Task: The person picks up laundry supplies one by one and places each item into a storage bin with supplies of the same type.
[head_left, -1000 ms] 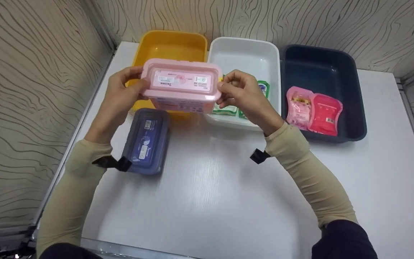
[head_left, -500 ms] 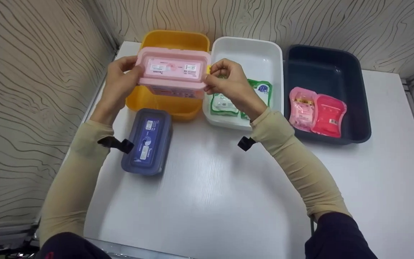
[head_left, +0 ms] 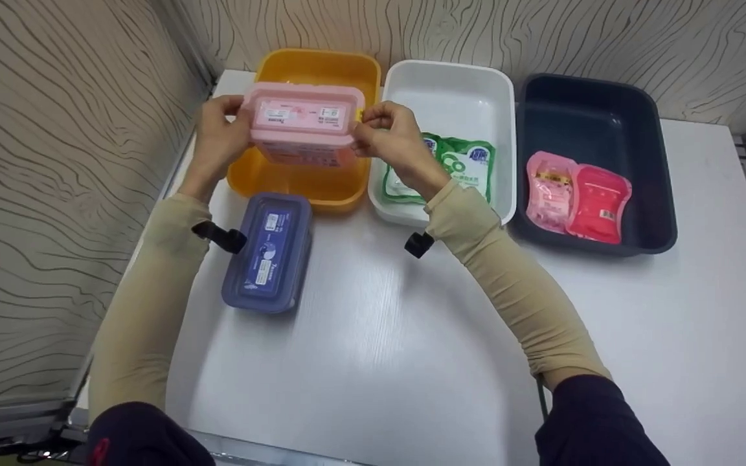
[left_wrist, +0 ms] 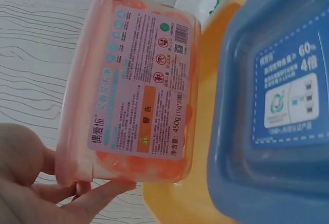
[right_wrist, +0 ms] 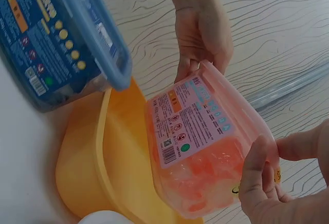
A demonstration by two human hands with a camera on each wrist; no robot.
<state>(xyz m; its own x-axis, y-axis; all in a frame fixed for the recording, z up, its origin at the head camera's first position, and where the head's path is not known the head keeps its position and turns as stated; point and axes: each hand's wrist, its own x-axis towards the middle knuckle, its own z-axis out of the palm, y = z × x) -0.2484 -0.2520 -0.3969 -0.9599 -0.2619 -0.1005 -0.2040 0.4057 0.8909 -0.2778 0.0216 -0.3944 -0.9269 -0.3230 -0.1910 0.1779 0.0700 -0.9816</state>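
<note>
Both hands hold a pink lidded plastic box [head_left: 305, 120] over the yellow bin [head_left: 302, 188]. My left hand [head_left: 221, 139] grips its left end, and my right hand [head_left: 399, 142] pinches the right end near a small yellow tab. Through the box's clear pink wall, orange-red pieces show in the left wrist view, behind a printed label [left_wrist: 141, 82]. In the right wrist view the pink box [right_wrist: 205, 136] tilts above the yellow bin [right_wrist: 85, 167]. A blue lidded box [head_left: 268, 252] of the same shape stands on the table just in front of the yellow bin.
A white bin [head_left: 444, 84] with green-and-white packets [head_left: 467, 165] stands right of the yellow one. Beyond it sits a dark blue bin [head_left: 651, 162] holding pink and red packs [head_left: 599, 204]. Patterned walls [head_left: 541, 32] close off the back and sides of the white table [head_left: 379, 349].
Both hands have moved the pink box left and slightly back, from across the gap between the yellow and white bins to over the yellow bin. The blue box stays where it was.
</note>
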